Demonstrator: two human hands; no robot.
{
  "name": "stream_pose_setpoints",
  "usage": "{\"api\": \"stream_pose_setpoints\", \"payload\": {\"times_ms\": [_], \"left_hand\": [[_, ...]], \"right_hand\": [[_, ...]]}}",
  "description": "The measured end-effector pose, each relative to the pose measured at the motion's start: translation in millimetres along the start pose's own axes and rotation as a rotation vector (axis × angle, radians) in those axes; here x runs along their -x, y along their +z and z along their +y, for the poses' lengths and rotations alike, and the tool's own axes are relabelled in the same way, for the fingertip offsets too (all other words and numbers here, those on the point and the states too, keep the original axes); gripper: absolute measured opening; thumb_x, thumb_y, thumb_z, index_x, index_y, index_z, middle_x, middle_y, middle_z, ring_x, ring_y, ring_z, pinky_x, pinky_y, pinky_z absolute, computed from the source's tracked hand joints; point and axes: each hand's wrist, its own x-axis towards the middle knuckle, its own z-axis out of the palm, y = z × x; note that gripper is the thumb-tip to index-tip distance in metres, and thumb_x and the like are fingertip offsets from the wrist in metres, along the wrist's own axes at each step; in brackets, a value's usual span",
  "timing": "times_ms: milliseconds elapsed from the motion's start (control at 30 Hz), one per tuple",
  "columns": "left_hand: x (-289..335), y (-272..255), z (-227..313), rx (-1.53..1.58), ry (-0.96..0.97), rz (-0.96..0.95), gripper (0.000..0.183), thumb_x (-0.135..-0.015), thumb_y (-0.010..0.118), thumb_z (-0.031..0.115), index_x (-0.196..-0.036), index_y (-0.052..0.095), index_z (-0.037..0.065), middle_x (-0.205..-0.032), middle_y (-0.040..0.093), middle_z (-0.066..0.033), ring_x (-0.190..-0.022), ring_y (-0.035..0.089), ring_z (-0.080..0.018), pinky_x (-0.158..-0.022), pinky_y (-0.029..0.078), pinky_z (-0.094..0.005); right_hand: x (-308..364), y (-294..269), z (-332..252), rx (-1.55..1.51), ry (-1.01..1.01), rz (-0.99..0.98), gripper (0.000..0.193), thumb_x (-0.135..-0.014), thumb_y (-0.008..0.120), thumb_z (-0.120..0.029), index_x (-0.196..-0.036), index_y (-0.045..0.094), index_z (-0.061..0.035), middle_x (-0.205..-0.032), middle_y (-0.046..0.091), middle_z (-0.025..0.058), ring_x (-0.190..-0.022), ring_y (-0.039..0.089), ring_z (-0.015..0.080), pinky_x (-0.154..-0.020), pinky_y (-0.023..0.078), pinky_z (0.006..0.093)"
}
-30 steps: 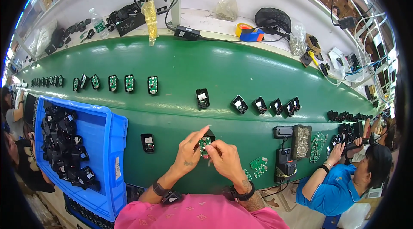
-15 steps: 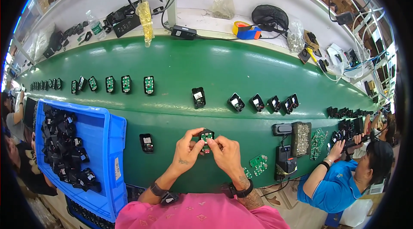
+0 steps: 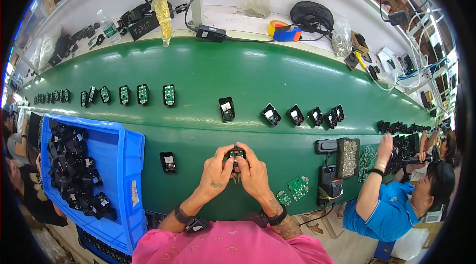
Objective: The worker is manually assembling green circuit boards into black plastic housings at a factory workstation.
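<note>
Between my two hands sits a small black plastic housing with a green circuit board (image 3: 237, 154) in it. My left hand (image 3: 217, 171) grips its left side, thumb pressed on the board. From the right side my right hand (image 3: 253, 171) closes round it, its thumb on the board too. Fingers behind the housing are partly hidden. To the left of my hands lies another open black housing (image 3: 168, 163) with a pale part inside. Farther off stands a similar housing (image 3: 226, 109). Loose green circuit boards (image 3: 298, 187) lie right of my right hand.
A blue crate (image 3: 130, 165) full of black housings stands at left. Housings with boards (image 3: 169, 95) line the far left bench; more housings (image 3: 271, 114) sit at right. A tray of small metal parts (image 3: 348, 159) is near a co-worker in a blue shirt (image 3: 386, 209).
My right hand has shifted from the board's lower edge up around the housing, and both thumbs now press on the board. The co-worker at right has raised an arm.
</note>
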Motion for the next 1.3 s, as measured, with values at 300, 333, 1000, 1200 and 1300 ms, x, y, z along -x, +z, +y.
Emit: {"api": "stream_pose_setpoints", "payload": {"times_ms": [300,333,1000,1200,1300], "left_hand": [[-103.1,-45.3,-47.0,-0.104,-0.069,0.448,0.028,-0.099,0.044,0.010,-0.124,0.051,-0.001,-0.088,0.066,-0.0141,-0.049,0.061,-0.0152,-0.043,0.049,-0.0281],[-122.4,-53.2,-55.8,-0.159,0.009,0.489,0.029,-0.099,0.044,0.010,-0.125,0.051,-0.001,-0.086,0.065,-0.0142,-0.047,0.060,-0.0159,-0.043,0.049,-0.0289],[-131.4,-10.8,-42.9,-0.737,0.218,0.174,0.082,-0.076,0.082,0.028,-0.145,0.044,0.005,-0.136,0.056,-0.0200,-0.115,0.060,-0.0366,-0.095,0.050,-0.0412],[-83.0,0.9,-8.3,-0.387,0.221,-0.057,0.060,-0.077,0.074,0.031,-0.130,0.061,0.005,-0.113,0.060,-0.0156,-0.098,0.062,-0.0273,-0.085,0.051,-0.0376],[-40.2,10.4,21.0,-0.293,0.286,-0.214,0.053,-0.077,0.067,0.028,-0.126,0.066,0.009,-0.109,0.059,-0.0162,-0.098,0.060,-0.0267,-0.085,0.051,-0.0371]], "right_hand": [[13.8,-46.0,16.0,0.145,-0.041,0.032,0.037,-0.096,0.061,-0.014,-0.127,0.059,0.0050,-0.086,0.070,0.0139,-0.068,0.066,0.0163,-0.063,0.053,0.0331],[18.0,-63.7,15.4,0.189,-0.093,0.152,0.029,-0.094,0.063,-0.012,-0.117,0.066,0.0051,-0.082,0.070,0.0105,-0.064,0.062,0.0123,-0.061,0.051,0.0289],[144.5,-127.6,72.8,0.640,0.206,0.069,0.031,-0.078,0.080,-0.008,-0.093,0.054,0.0005,-0.079,0.060,0.0133,-0.063,0.062,0.0265,-0.057,0.049,0.0370],[104.7,-113.8,51.6,-0.350,0.365,0.219,0.018,-0.092,0.067,-0.004,-0.107,0.061,0.0054,-0.083,0.066,0.0070,-0.061,0.064,0.0137,-0.052,0.051,0.0241],[70.4,-100.1,27.3,-0.751,0.317,0.227,0.015,-0.093,0.064,-0.001,-0.107,0.061,0.0056,-0.090,0.067,0.0106,-0.063,0.063,0.0129,-0.050,0.051,0.0251]]}}
